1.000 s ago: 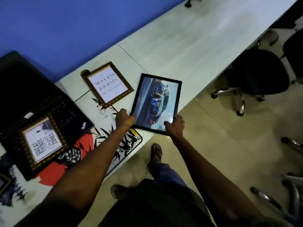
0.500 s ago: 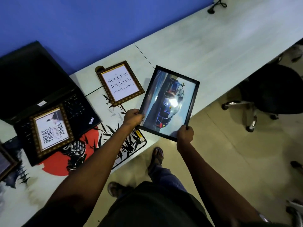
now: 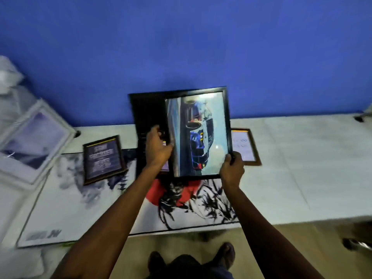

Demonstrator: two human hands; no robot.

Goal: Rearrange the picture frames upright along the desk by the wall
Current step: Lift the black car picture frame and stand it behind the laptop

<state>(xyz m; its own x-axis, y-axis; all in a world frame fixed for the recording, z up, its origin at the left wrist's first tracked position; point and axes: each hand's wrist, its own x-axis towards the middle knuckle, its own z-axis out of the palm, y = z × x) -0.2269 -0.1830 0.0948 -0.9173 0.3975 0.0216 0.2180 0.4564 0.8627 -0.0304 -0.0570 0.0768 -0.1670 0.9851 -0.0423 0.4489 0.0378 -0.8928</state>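
Note:
I hold a black-framed car picture [image 3: 199, 133] up off the desk, in front of the open laptop [image 3: 148, 111]. My left hand [image 3: 158, 150] grips its left edge and my right hand [image 3: 231, 168] grips its lower right corner. A brown frame with dark text [image 3: 103, 158] lies flat on the desk mat to the left. Another brown frame with a white print [image 3: 246, 147] lies flat to the right, partly hidden by the car picture. A large white frame [image 3: 34, 141] lies tilted at the far left.
The blue wall [image 3: 201, 47] runs along the back of the pale desk [image 3: 302, 162]. A printed desk mat [image 3: 80, 208] with a red circle covers the desk's left part. My feet stand on the floor below. A cable end [image 3: 360, 117] sits at far right.
I lifted the car picture from the desk edge and swung it left, up in front of the laptop. My view turned to face the wall squarely.

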